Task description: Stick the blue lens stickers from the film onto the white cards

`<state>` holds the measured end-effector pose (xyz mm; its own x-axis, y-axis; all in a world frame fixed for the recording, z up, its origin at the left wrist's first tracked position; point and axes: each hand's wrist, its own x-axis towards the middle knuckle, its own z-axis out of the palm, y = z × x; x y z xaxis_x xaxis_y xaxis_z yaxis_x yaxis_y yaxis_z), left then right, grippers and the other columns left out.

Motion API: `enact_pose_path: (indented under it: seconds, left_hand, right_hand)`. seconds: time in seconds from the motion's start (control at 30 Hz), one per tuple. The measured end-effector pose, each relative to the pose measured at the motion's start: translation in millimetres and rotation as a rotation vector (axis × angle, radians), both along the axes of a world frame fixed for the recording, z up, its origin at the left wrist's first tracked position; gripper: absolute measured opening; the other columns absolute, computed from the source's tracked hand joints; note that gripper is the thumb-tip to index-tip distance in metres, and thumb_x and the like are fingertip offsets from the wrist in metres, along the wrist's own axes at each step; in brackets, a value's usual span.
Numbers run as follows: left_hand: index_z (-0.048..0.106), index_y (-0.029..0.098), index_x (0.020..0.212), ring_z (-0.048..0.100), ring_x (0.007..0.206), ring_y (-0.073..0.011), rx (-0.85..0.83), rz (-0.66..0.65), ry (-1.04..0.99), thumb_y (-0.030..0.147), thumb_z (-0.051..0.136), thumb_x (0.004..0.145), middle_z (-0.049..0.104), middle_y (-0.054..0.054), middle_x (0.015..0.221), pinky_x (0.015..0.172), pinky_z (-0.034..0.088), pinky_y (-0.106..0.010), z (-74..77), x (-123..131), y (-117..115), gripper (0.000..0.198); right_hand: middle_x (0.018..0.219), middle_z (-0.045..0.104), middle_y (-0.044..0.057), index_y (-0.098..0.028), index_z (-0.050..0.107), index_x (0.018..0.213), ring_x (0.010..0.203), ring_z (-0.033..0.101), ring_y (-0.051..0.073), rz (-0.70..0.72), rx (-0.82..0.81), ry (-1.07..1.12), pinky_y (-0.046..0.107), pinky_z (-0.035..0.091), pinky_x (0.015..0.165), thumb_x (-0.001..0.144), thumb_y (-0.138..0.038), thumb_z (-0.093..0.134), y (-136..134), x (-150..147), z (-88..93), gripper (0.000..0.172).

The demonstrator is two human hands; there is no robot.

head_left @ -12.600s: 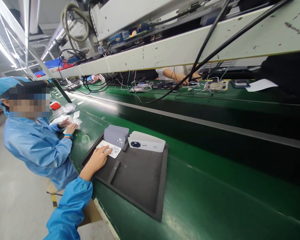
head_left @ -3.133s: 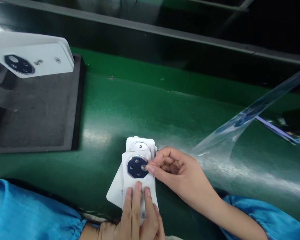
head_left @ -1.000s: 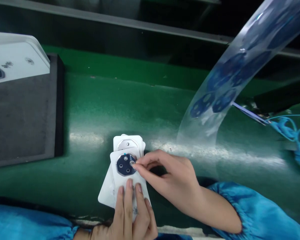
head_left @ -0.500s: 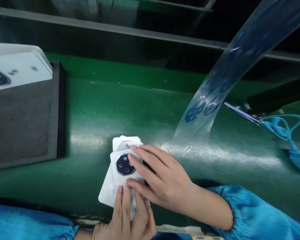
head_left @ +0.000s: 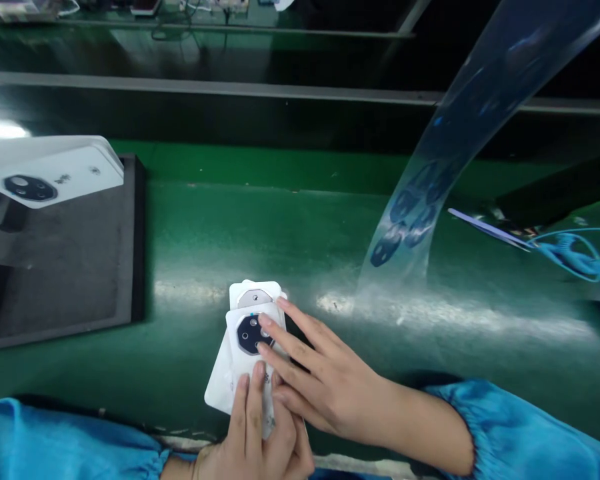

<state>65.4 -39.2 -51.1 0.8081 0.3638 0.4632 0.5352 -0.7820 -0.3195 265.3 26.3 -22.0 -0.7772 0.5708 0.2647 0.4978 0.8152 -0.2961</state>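
Right hand [head_left: 330, 387] and left hand [head_left: 265, 445] over a white phone back [head_left: 244, 364]
Right fingers fan wide, fingertips at its dark camera patch [head_left: 248, 338]; left fingers, loosely outstretched, rest on its lower part. It tops a small stack [head_left: 217, 388] on the green worktop [head_left: 280, 233].

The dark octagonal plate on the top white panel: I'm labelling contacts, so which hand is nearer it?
The right hand: two fingertips over the right side of the dark octagonal plate. The left hand lies on the white panel, below the plate.
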Motion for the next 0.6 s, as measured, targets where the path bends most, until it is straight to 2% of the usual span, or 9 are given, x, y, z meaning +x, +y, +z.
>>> enact_pose_path:
  seconds: [0.07, 0.2, 0.37, 0.47, 0.6]
  left_hand:
    - [0.06, 0.02, 0.093, 0.078, 0.083, -0.036, -0.035, -0.007, 0.047, 0.041, 0.071, 0.088, 0.075, -0.001, 0.084, 0.113, 0.032, -0.073, 5.6, -0.4, 0.7, 0.025]
    - [0.062, 0.019, 0.096, 0.078, 0.084, -0.0371, -0.03, -0.007, 0.093, 0.037, 0.07, 0.089, 0.077, -0.004, 0.088, 0.113, 0.029, -0.074, 14.8, -1.8, 3.0, 0.021]
    - [0.062, 0.015, 0.098, 0.077, 0.091, -0.0383, 0.017, 0.028, 0.1, 0.033, 0.066, 0.091, 0.077, -0.011, 0.096, 0.112, 0.033, -0.073, 13.7, -0.8, -0.9, 0.019]
    - [0.063, 0.014, 0.1, 0.076, 0.097, -0.0364, 0.081, 0.104, 0.05, 0.033, 0.065, 0.092, 0.076, -0.012, 0.098, 0.114, 0.037, -0.067, -5.4, 4.8, -14.3, 0.021]
    - [0.068, 0.015, 0.105, 0.064, 0.125, -0.0342, 0.213, 0.354, -0.092, 0.037, 0.063, 0.094, 0.075, -0.013, 0.115, 0.121, 0.035, -0.056, -60.0, 10.0, -26.2, 0.025]
  right_hand:
    - [0.154, 0.043, 0.026, -0.01, 0.06, 0.135, 0.152, 0.01, 0.047, 0.017, -0.07, -0.006, 0.065, 0.049, 0.101, 0.105, -0.034, 0.045, 0.3, 0.6, 1.0, 0.042]
    - [0.162, 0.024, 0.029, -0.021, 0.049, 0.149, 0.151, 0.008, 0.052, -0.104, -0.126, -0.069, 0.076, 0.041, 0.101, 0.102, -0.042, 0.051, -0.4, -3.0, -1.1, 0.052]
    - [0.161, 0.03, 0.029, -0.009, 0.046, 0.15, 0.152, 0.014, 0.048, -0.135, -0.061, -0.083, 0.068, 0.042, 0.107, 0.101, -0.034, 0.049, -4.0, -7.0, -6.3, 0.055]
    - [0.16, 0.036, 0.025, -0.007, 0.047, 0.149, 0.152, 0.023, 0.042, -0.124, 0.044, -0.066, 0.06, 0.046, 0.108, 0.101, -0.027, 0.048, -7.0, -7.2, -10.5, 0.052]
    - [0.161, 0.036, 0.019, -0.004, 0.036, 0.156, 0.151, 0.029, 0.035, -0.175, 0.218, 0.005, 0.047, 0.056, 0.102, 0.1, -0.028, 0.049, -4.6, -7.9, -25.1, 0.062]
